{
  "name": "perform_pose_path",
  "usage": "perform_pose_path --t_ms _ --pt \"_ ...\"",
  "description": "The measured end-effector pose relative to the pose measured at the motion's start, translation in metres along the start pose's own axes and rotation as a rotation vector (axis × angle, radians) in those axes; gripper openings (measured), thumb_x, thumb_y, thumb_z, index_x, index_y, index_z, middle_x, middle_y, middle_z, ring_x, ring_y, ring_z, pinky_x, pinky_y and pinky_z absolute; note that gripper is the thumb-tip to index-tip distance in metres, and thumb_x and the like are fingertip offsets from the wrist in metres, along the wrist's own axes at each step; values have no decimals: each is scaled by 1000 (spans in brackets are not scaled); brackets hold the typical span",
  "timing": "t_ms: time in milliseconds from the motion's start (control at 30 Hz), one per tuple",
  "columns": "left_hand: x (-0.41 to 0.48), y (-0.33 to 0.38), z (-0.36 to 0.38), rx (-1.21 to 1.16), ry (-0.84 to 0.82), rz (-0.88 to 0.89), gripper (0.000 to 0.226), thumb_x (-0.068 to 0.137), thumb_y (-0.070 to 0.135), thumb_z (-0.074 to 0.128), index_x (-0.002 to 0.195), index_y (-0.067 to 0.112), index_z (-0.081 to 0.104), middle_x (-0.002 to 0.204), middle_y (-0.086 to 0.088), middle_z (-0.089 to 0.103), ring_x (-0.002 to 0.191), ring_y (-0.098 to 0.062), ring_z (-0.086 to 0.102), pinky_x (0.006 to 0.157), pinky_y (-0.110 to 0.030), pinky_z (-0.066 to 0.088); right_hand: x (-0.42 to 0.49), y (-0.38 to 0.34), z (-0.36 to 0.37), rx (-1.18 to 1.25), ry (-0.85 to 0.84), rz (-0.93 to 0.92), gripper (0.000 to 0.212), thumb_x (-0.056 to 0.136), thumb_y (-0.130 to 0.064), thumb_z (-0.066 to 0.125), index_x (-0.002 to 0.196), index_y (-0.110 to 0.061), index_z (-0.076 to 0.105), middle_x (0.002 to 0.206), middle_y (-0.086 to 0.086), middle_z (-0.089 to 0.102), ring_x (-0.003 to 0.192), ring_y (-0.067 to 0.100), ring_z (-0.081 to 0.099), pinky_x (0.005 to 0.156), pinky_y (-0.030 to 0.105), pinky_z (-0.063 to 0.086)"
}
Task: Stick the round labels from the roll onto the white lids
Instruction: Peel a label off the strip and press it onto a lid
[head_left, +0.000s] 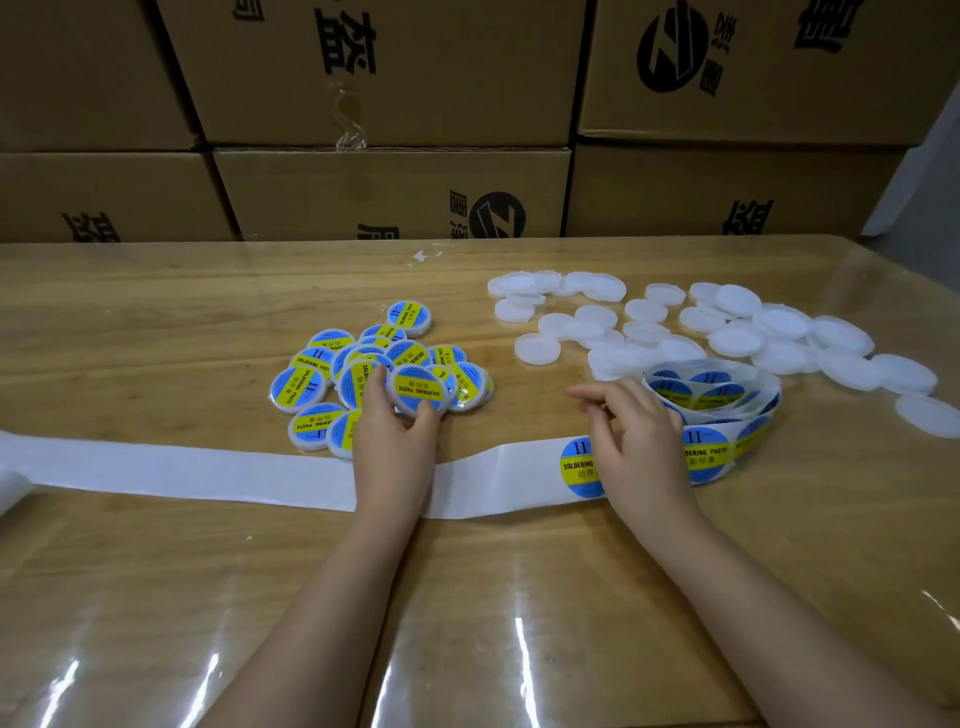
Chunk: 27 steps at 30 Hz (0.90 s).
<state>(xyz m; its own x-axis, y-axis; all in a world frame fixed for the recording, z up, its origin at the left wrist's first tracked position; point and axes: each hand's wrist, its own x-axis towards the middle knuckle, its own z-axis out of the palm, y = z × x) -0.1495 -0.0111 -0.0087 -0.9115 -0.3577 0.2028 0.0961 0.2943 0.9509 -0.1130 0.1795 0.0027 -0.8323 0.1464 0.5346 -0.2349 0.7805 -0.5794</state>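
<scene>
A person sat at a wooden surface (156, 312) covered with clear film, seen from above, both bare forearms reaching forward. Stacked cardboard boxes (389, 192) filled the background.

The left grip (396, 436) was closed around a labelled lid (418, 389), thumb and fingers curled at its rim, holding it at the near edge of a pile of finished lids (311, 374). That pile lay left of centre, more than a dozen blue and yellow faces overlapping one another.

The right grip (639, 436) hovered over the label strip with fingers loosely bent and open; no label showed between them. Just beside it lay the next label (576, 467), not yet peeled from the strip. The roll of labels (717, 395) sat loosely coiled behind that hand, with many labels left on it.

A long stretch of bare backing paper (182, 467) ran off to the left, already stripped of its labels.

To the right and beyond the roll, plain white lids (737, 332) lay scattered and overlapping, clearly more numerous than the finished ones. Judging by this, the job appeared less than half done, with the held lid about to join the finished pile.
</scene>
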Motion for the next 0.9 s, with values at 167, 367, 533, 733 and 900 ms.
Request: perform_pose_path --t_ms 167,367,533,733,900 --pt "-2 -2 0 206 51 115 62 87 10 55 144 17 31 132 -10 48 74 4 53 62 -26 31 1 3 0 24 -39 44 22 96 -11 50 108 -16 67 72 -14 60 71 9 54 91 38 37" --pt "-7 -3 -3 739 17 331 28 80 5 60 107 4 66 127 -16 54 99 -39 54 67 -40 41 0 5 2 -67 -40 26 20 96 -13 50 104 -18 69 71 -5 64 68 13 53 89 31 27" --pt "-10 -6 1 967 -45 369 25 80 11 60 103 3 66 120 -15 59 106 -38 53 83 -44 37 0 5 3 -103 -85 41 20 96 -16 49 103 -22 68 68 -4 61 73 16 54 94 30 25" --pt "-7 -13 3 1004 -149 349 40 97 24 38 135 18 45 154 -4 27 140 -20 26 112 -41 15 -3 2 6 -96 -118 -6 25 92 -6 50 99 -19 70 70 -5 59 77 17 55 91 30 24" --pt "-7 -8 3 918 -85 362 34 97 17 40 128 13 53 149 -7 37 137 -22 33 112 -46 15 -4 -1 7 -43 -173 -111 34 80 -8 38 90 -16 70 81 -7 63 82 17 58 85 31 25"
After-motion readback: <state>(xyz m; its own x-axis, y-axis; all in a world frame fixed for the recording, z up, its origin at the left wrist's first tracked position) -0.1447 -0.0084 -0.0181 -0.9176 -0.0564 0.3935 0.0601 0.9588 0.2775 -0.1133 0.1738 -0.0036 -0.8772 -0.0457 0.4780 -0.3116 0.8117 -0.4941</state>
